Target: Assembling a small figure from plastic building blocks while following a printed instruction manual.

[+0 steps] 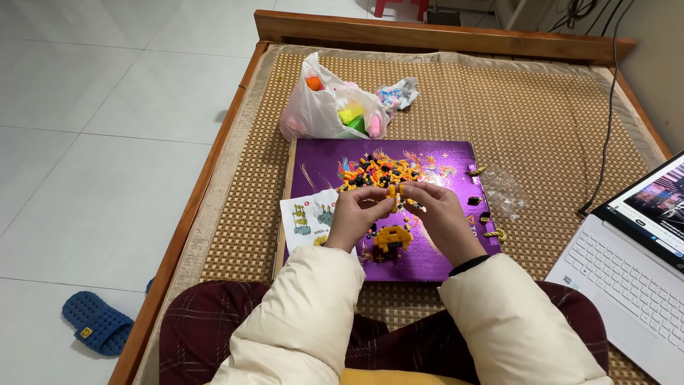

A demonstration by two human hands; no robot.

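My left hand (pixel 354 215) and my right hand (pixel 436 212) meet above a purple box lid (pixel 442 160), fingertips pinched together on a small yellow brick piece (pixel 393 191). Just below the hands, a partly built yellow brick model (pixel 392 237) rests on the lid. Beyond the fingers lies a pile of several small yellow, orange and black bricks (pixel 376 172). A printed instruction sheet (pixel 308 216) lies at the lid's left edge, partly under my left wrist.
A white plastic bag (pixel 318 107) with colourful items sits behind the lid on the woven mat (pixel 541 107). A clear empty bag (pixel 504 190) and loose bricks lie right of the lid. An open laptop (pixel 634 278) stands at right. A blue slipper (pixel 96 322) lies on the floor.
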